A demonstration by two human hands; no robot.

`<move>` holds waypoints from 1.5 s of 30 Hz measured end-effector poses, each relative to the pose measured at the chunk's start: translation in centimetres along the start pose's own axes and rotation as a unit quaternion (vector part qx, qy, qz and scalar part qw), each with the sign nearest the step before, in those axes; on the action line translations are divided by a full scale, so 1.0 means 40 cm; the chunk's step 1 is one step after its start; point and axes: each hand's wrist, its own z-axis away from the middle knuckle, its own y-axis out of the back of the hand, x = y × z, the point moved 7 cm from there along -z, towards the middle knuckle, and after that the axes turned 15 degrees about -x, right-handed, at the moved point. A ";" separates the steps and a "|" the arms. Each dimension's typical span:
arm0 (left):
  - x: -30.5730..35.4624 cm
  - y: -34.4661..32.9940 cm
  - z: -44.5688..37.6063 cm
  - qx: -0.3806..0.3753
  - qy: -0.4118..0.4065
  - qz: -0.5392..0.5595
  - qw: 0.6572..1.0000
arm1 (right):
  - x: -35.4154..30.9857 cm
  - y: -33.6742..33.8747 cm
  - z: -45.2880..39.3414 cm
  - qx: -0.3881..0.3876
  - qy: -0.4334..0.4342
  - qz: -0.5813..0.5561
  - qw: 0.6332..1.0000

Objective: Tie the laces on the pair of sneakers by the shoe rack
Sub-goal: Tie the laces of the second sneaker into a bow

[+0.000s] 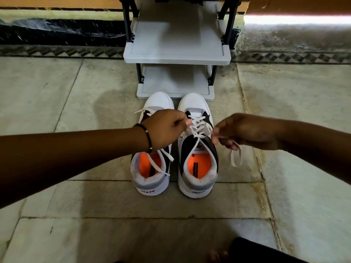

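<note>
Two white, grey and black sneakers with orange insoles stand side by side on the floor, toes toward the shoe rack (pixel 176 57). My left hand (pixel 165 128) hovers over the left sneaker (pixel 152 179) and pinches one end of the white lace (pixel 197 128) of the right sneaker (pixel 198 173). My right hand (pixel 247 131) pinches the other end, whose tail (pixel 235 154) dangles below my fingers. The lace is crossed and pulled taut to both sides over the tongue. The left sneaker's laces (pixel 161 162) lie loose across its opening.
The grey shoe rack with black posts stands straight ahead against a dark skirting and wall. Stone floor tiles (pixel 76 92) spread on all sides. A dark trouser leg (pixel 256 251) and toes show at the bottom edge.
</note>
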 end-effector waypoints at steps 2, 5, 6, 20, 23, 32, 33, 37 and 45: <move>0.000 -0.015 -0.018 -0.012 0.007 0.194 0.981 | -0.025 0.027 0.000 0.077 0.066 -0.084 0.991; 0.023 -0.028 -0.029 -0.018 0.004 0.409 0.912 | -0.042 0.056 -0.010 0.152 0.117 -0.180 0.965; 0.029 -0.028 -0.027 -0.016 0.012 0.446 0.895 | -0.044 0.059 -0.014 0.163 0.121 -0.200 0.958; 0.038 -0.029 -0.014 -0.025 -0.009 0.421 0.907 | -0.070 0.020 -0.032 0.179 0.168 -0.246 0.938; 0.027 -0.025 -0.018 -0.009 -0.002 0.396 0.918 | -0.069 0.023 -0.033 0.187 0.169 -0.244 0.936; 0.007 -0.021 -0.020 0.002 -0.009 0.399 0.917 | -0.062 0.036 -0.027 0.201 0.167 -0.231 0.937; 0.001 -0.023 -0.022 0.003 -0.004 0.417 0.909 | -0.064 0.036 -0.026 0.201 0.169 -0.223 0.939; -0.016 -0.031 -0.027 0.004 0.032 0.446 0.895 | -0.072 0.037 -0.018 0.210 0.173 -0.166 0.948; -0.006 -0.039 -0.032 -0.023 0.052 0.457 0.888 | -0.105 0.050 0.000 0.210 0.202 -0.049 0.955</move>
